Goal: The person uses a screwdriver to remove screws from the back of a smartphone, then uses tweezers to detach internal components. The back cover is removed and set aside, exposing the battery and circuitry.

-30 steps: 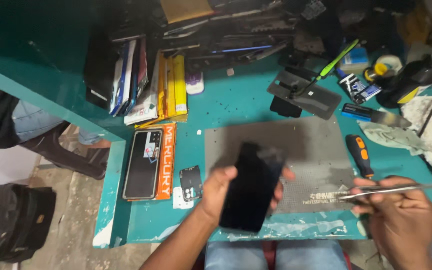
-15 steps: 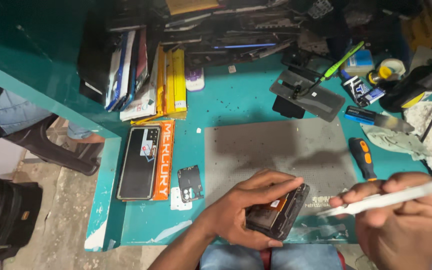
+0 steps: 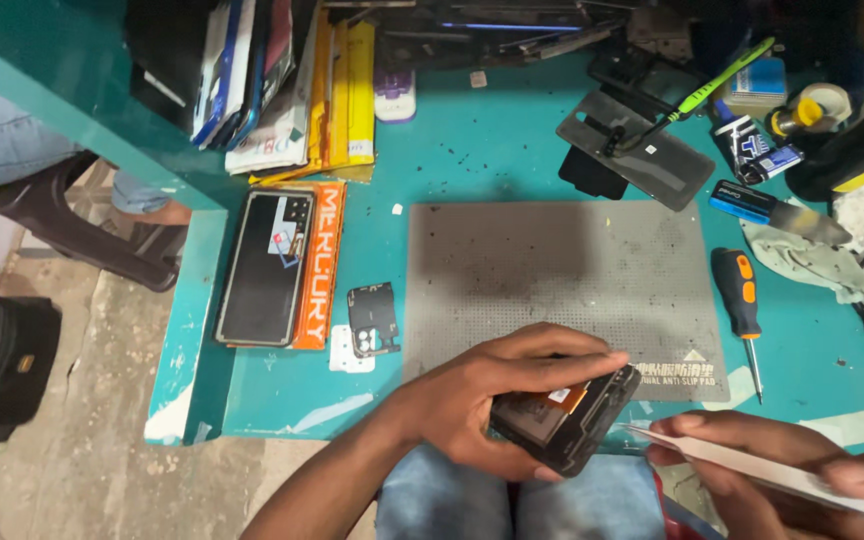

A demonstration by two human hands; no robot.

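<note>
1. Both hands work at the near edge of the teal bench (image 3: 472, 150). Left hand (image 3: 482, 395) is clamped around an opened dark phone (image 3: 564, 418), fingers curled over its far edge and thumb under its near side. Right hand (image 3: 782, 470) is pinched shut on a thin pale pry tool (image 3: 752, 468), whose tip sits just beside the phone's right corner; whether it touches the seam cannot be told.

2. What could go wrong, as a judgement:
   - The phone hangs over the near edge of the bench above the person's lap, partly off the grey anti-slip mat (image 3: 562, 280). If the grip loosens while the tool pushes, it could drop to the floor.
   - The tool tip points toward the left hand's fingers; a slip off the corner could jab them.
   - An orange-brown part shows inside the open body. A tool driven in too deep or at a steep angle could scrape or tear it.
   - Levering hard at one corner could crack or bend the housing.

3. How the phone looks: black, slim, rectangular with rounded corners, tilted with its right end farther away. Its inside faces up, dark with that orange-brown patch and a small pale label; finer detail is too small to make out.
</note>
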